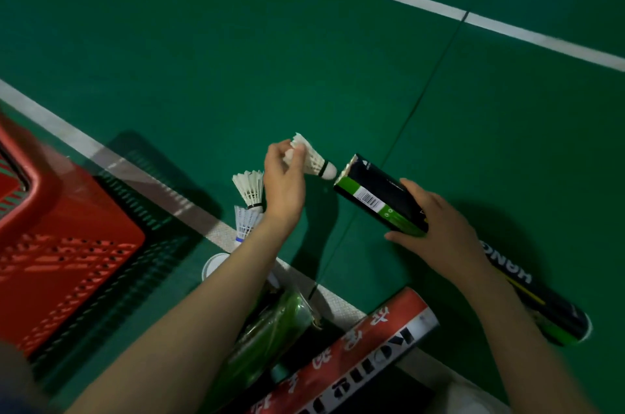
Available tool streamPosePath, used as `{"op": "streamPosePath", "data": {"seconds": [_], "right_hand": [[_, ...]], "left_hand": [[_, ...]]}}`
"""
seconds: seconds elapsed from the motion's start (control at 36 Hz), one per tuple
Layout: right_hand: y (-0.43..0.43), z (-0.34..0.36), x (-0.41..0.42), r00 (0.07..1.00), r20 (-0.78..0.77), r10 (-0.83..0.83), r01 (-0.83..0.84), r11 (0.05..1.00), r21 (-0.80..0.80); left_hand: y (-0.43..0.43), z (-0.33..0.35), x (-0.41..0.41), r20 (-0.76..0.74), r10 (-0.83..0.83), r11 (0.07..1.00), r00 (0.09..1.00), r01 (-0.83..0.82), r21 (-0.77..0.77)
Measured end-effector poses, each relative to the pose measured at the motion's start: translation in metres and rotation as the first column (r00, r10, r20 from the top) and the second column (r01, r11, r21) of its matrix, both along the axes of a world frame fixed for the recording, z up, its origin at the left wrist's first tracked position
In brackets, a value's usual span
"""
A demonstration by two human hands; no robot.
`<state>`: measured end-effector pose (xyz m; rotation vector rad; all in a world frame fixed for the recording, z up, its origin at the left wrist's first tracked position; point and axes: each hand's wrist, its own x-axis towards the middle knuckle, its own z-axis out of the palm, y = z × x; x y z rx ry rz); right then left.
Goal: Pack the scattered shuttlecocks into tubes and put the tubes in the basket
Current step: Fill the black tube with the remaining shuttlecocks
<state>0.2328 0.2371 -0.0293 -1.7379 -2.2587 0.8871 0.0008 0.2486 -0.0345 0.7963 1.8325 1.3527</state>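
One feathered shuttlecock (313, 160) pinched in left grip (284, 180), right grip (439, 234) wrapped round cylindrical, seemingly cardboard tube (375, 197)

The left hand (282, 183) pinches a shuttlecock (313, 161) by its feathers, cork just beside the open mouth of the black-and-green tube (378, 197), which the right hand (439, 234) grips near its middle.

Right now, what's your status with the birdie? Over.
Left hand pinches shuttlecock. Right hand holds tube, cork nearly at its mouth. Nothing in between.
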Motion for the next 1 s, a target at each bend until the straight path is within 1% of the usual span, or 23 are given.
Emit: {"op": "streamPosePath", "data": {"seconds": [0.03, 0.08, 0.14, 0.22, 0.31, 0.36, 0.44, 0.5, 0.58, 0.64, 0.69, 0.72, 0.75, 0.78, 0.83, 0.89, 0.92, 0.94, 0.97, 1.0], "right_hand": [[-0.002, 0.001, 0.003, 1.000, -0.006, -0.003, 0.003, 1.000, -0.002], [-0.003, 0.000, 0.006, 1.000, -0.014, -0.002, 0.002, 1.000, 0.002], [-0.004, 0.001, 0.005, 1.000, -0.022, 0.001, -0.001, 1.000, 0.008], [-0.005, 0.003, 0.000, 0.999, -0.033, 0.004, -0.003, 1.000, 0.021], [-0.005, 0.006, -0.007, 0.999, -0.053, -0.010, 0.013, 0.999, 0.051], [-0.004, 0.008, -0.013, 0.999, -0.039, 0.018, -0.016, 0.998, 0.054], [-0.003, 0.010, -0.020, 0.998, -0.019, 0.062, -0.062, 0.998, 0.012], [0.001, 0.006, -0.023, 0.998, -0.022, 0.063, -0.064, 0.998, -0.024], [0.010, -0.005, -0.027, 0.997, -0.025, 0.066, -0.068, 0.993, -0.099], [0.018, -0.013, -0.032, 0.996, 0.000, 0.092, -0.091, 0.986, -0.139], [0.025, -0.017, -0.039, 0.989, 0.053, 0.139, -0.129, 0.978, -0.162], [0.029, -0.018, -0.044, 0.983, 0.077, 0.165, -0.151, 0.975, -0.165], [0.033, -0.018, -0.049, 0.978, 0.095, 0.187, -0.170, 0.972, -0.165], [0.037, -0.018, -0.054, 0.973, 0.107, 0.203, -0.185, 0.970, -0.160], [0.043, -0.015, -0.064, 0.969, 0.123, 0.215, -0.197, 0.969, -0.149], [0.048, -0.013, -0.074, 0.970, 0.128, 0.208, -0.188, 0.970, -0.153], [0.048, -0.012, -0.078, 0.970, 0.131, 0.206, -0.184, 0.969, -0.162], [0.048, -0.011, -0.082, 0.970, 0.133, 0.205, -0.181, 0.968, -0.172], [0.047, -0.009, -0.085, 0.970, 0.136, 0.203, -0.177, 0.967, -0.182], [0.046, -0.006, -0.087, 0.971, 0.137, 0.198, -0.172, 0.968, -0.185]], "left_hand": [[-0.001, 0.001, 0.003, 0.058, 0.017, 1.000, 0.998, -0.018, 0.014], [-0.005, 0.003, 0.010, 0.141, -0.002, 0.999, 0.990, -0.003, 0.036], [-0.012, 0.003, 0.019, 0.153, -0.080, 0.996, 0.985, 0.074, 0.040], [-0.025, 0.004, 0.033, 0.082, -0.222, 0.975, 0.971, 0.221, 0.032], [-0.032, 0.005, 0.035, 0.000, -0.281, 0.959, 0.960, 0.281, 0.028], [-0.034, 0.005, 0.034, -0.035, -0.332, 0.943, 0.943, 0.333, 0.021], [-0.037, 0.006, 0.034, -0.057, -0.362, 0.932, 0.930, 0.361, -0.027], [-0.037, 0.010, 0.031, -0.022, -0.374, 0.926, 0.927, 0.372, -0.061], [-0.028, 0.008, 0.018, 0.041, -0.410, 0.897, 0.911, 0.411, -0.162], [-0.015, 0.004, 0.003, -0.012, -0.454, 0.861, 0.891, 0.436, -0.262], [0.000, 0.003, -0.016, -0.130, -0.497, 0.836, 0.858, 0.433, -0.337], [0.007, 0.002, -0.026, -0.191, -0.525, 0.819, 0.830, 0.431, -0.378], [0.013, 0.000, -0.037, -0.256, -0.571, 0.792, 0.780, 0.441, -0.423], [0.018, -0.002, -0.049, -0.323, -0.635, 0.750, 0.702, 0.458, -0.477], [0.022, -0.008, -0.070, -0.431, -0.759, 0.645, 0.488, 0.469, -0.604], [0.021, -0.015, -0.089, -0.479, -0.840, 0.542, 0.255, 0.377, -0.751], [0.017, -0.017, -0.097, -0.478, -0.863, 0.505, 0.166, 0.321, -0.801], [0.014, -0.020, -0.103, -0.471, -0.874, 0.484, 0.117, 0.282, -0.829], [0.009, -0.023, -0.107, -0.455, -0.883, 0.469, 0.114, 0.255, -0.846], [0.004, -0.027, -0.111, -0.434, -0.889, 0.457, 0.143, 0.240, -0.857]]}}
